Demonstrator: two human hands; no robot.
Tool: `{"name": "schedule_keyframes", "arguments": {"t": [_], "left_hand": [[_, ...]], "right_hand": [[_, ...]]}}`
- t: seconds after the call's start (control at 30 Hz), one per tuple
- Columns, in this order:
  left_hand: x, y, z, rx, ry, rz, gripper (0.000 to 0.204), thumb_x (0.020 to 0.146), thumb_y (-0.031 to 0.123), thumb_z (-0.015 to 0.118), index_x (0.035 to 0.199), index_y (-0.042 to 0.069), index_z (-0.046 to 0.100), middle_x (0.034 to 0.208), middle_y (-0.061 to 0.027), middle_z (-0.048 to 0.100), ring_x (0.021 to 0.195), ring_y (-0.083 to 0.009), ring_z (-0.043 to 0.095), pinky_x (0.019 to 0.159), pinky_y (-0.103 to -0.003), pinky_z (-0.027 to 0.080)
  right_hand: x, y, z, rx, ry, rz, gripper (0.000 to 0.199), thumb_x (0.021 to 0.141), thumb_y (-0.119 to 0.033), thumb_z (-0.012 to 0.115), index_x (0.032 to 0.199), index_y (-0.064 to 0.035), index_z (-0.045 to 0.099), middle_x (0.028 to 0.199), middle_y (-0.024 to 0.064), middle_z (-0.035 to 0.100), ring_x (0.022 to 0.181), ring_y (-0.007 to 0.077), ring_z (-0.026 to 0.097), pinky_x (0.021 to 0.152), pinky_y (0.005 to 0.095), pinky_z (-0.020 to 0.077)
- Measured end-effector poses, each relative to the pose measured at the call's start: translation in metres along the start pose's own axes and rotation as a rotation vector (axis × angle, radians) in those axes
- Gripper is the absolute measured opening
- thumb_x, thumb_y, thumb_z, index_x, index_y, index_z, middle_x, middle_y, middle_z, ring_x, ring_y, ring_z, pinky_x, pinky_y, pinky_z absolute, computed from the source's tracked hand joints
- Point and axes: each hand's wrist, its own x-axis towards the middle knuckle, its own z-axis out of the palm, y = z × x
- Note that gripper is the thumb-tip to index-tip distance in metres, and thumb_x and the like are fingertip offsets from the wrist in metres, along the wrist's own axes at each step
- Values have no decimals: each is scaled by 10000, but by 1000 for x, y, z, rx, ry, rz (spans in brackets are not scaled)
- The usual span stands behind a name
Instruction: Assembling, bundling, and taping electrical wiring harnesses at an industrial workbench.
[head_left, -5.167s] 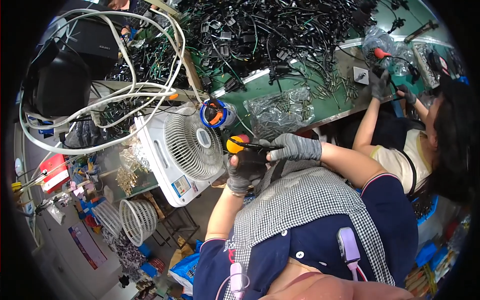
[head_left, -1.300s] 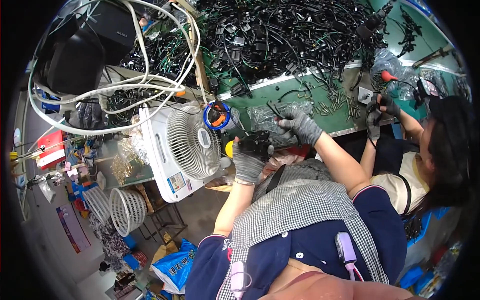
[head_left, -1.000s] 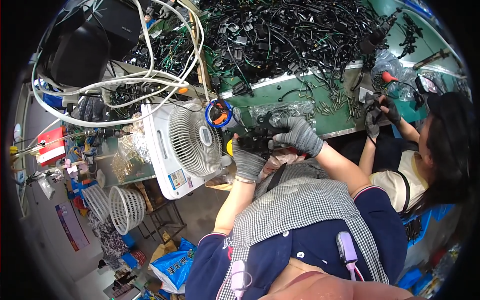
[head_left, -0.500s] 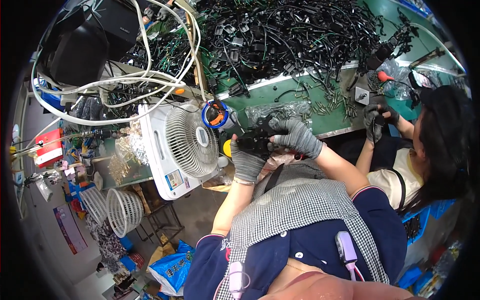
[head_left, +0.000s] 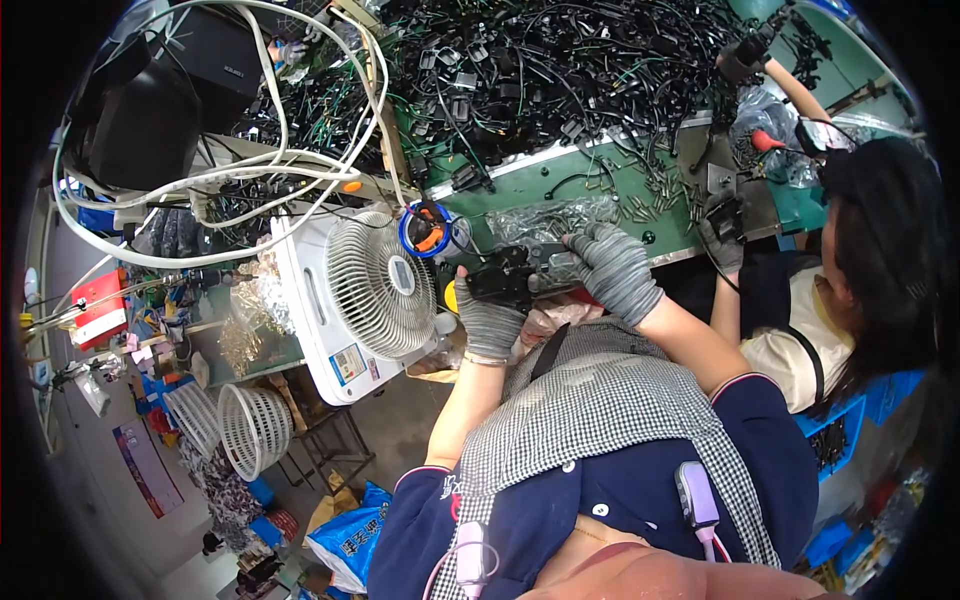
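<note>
My left hand point(head_left: 490, 318), in a grey glove with bare fingertips, is closed round a dark black plastic part point(head_left: 500, 283) at the table's near edge. The part's exact kind is hard to make out. Just right of it, my right hand point(head_left: 615, 272), gloved in grey as well, has its fingers curled together at the end of a greyish flat piece point(head_left: 552, 262). Whether that piece joins the black part does not show. Behind both hands, a crumpled clear plastic bag point(head_left: 545, 222) lies on the green tabletop point(head_left: 625, 180).
A white fan point(head_left: 385, 285) stands at the left beside a blue-rimmed roll point(head_left: 427, 229). A large heap of black cables point(head_left: 540, 70) covers the far table. Small metal pins point(head_left: 645, 208) lie nearer. At right, a co-worker's gloved hand point(head_left: 722, 240) handles a black part.
My right hand has drawn away to the right from the black part, and a greyish piece now shows between. My left hand keeps its hold. The co-worker's one arm has reached toward the heap.
</note>
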Motion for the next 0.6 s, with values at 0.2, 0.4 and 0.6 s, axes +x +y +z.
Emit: {"name": "schedule_keyframes", "arguments": {"t": [0.2,0.4,0.6], "left_hand": [[2,-3,-6,65,-6,8,613,768,525,525,1159,54,496,1140,-171,531,1017,-350,516,840,-488,442],[2,-4,-13,13,-127,-54,623,834,531,422,1168,10,495,1183,-190,512,1088,-343,483,940,-465,381],[4,-5,-7,48,-40,-1,638,825,549,430,1144,2,507,1165,-187,524,1061,-338,507,936,-455,392]], "right_hand": [[-1,0,4,-53,64,-40,242,713,-143,601,946,-92,645,808,110,577,768,277,564,647,381,473],[-3,1,7,-67,52,-14,249,712,-136,592,950,-84,641,828,120,588,769,283,565,653,380,476],[-5,5,6,-86,52,-23,249,715,-129,585,952,-77,637,841,122,595,772,286,566,651,381,475]]}}
